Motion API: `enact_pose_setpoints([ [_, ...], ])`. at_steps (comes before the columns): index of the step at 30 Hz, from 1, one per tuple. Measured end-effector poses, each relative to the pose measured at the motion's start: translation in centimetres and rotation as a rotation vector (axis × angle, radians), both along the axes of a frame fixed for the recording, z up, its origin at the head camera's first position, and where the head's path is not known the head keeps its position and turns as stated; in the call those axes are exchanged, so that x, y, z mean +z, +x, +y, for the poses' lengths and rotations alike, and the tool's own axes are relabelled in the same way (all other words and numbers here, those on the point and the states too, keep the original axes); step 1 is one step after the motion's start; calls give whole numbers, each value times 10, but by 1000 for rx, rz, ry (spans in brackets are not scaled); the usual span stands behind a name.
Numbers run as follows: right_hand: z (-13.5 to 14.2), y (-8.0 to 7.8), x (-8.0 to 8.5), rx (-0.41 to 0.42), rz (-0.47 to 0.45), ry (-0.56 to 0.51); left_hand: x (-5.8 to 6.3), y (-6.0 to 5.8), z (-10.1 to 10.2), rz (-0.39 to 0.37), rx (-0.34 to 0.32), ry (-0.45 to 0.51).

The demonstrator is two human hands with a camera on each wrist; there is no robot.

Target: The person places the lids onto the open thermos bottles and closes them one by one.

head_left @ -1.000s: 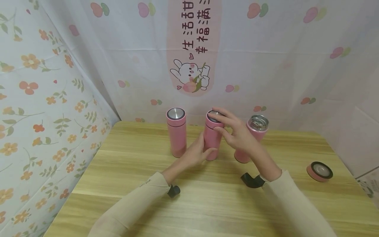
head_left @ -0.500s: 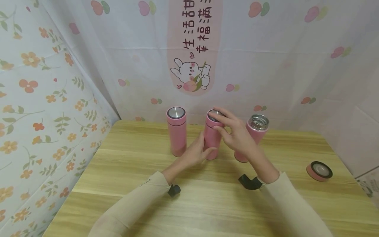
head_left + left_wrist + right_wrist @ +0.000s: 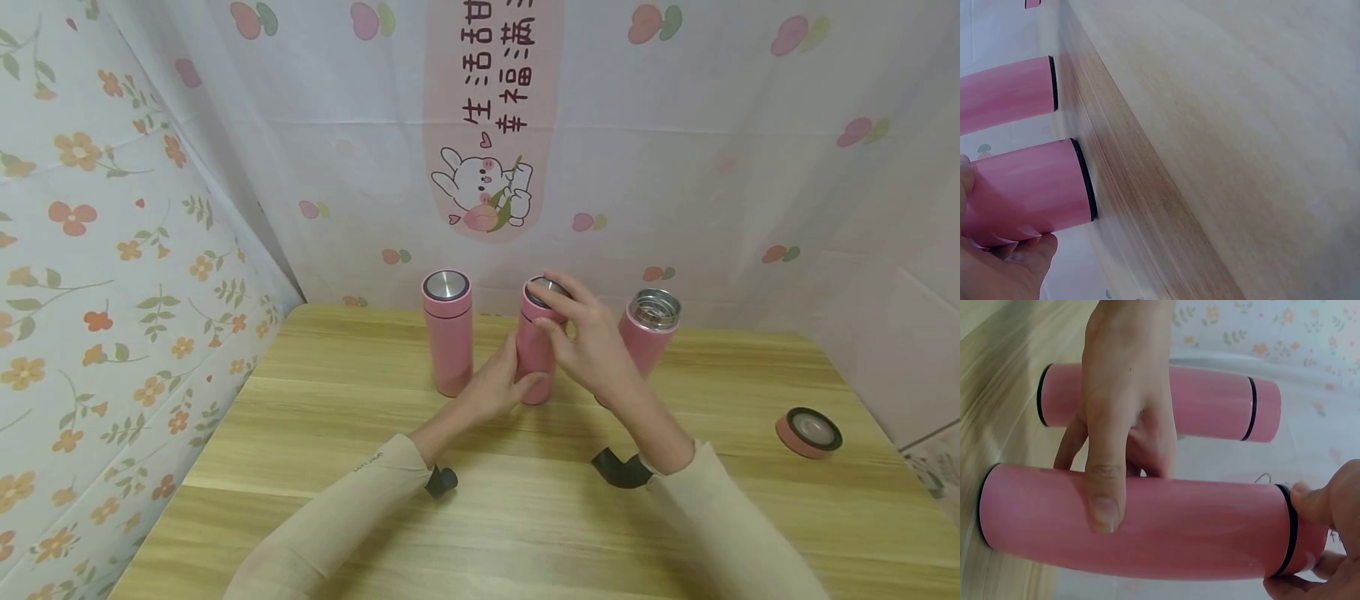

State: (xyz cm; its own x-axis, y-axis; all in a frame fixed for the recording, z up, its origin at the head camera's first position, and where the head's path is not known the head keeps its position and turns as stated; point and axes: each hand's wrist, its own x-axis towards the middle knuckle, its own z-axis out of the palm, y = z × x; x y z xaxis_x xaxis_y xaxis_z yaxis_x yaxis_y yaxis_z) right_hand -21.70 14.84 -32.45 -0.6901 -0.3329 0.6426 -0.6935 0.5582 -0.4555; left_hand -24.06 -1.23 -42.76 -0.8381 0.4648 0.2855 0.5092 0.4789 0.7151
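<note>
A pink thermos (image 3: 534, 358) stands upright in the middle of the table, between two others. Low on its body my left hand (image 3: 491, 385) grips it, thumb on the near side, as the right wrist view also shows. Up top, my right hand (image 3: 596, 346) holds the thermos lid (image 3: 1310, 547) with fingers and thumb around its edge. The lid sits on the body, a black ring (image 3: 1289, 531) between them. The left wrist view has the thermos base close against the tabletop.
A lidded pink thermos (image 3: 450, 350) stands to the left. To the right is an uncovered one (image 3: 643, 343) with a bare steel mouth. Its matching pink lid (image 3: 810, 433) lies upside down near the table's right edge. A printed cloth (image 3: 337, 167) hangs behind the wooden table (image 3: 510, 533).
My right hand and forearm have shifted slightly left, the wrist turning around the lid. My left hand and the thermos body stay in place.
</note>
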Motion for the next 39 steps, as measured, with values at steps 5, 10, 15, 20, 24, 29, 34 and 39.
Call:
enact_pose_setpoints([
  [5, -4, 2, 1, -24, 29, -6, 0, 0, 0, -23, 8, -17],
  [10, -7, 2, -1, -46, 37, -9, 0, 1, -1, -25, 1, -16],
  [15, -8, 3, -2, -64, 55, -9, 0, 1, -2, -2, -6, -10],
  [20, -10, 3, -2, -77, 60, -14, 1, 2, -2, -1, 7, -21],
  [24, -11, 3, -3, -79, 67, -12, 1, 2, -2, -9, 11, -22],
  [29, -9, 3, -3, -69, 73, 12, 2, 3, -2, -17, 14, -15],
  [34, -6, 3, -2, -46, 50, 39, 2, 3, 0, -34, 29, -15],
  [39, -2, 4, 2, -24, 0, 56, 2, 4, 1, -39, 28, 12],
])
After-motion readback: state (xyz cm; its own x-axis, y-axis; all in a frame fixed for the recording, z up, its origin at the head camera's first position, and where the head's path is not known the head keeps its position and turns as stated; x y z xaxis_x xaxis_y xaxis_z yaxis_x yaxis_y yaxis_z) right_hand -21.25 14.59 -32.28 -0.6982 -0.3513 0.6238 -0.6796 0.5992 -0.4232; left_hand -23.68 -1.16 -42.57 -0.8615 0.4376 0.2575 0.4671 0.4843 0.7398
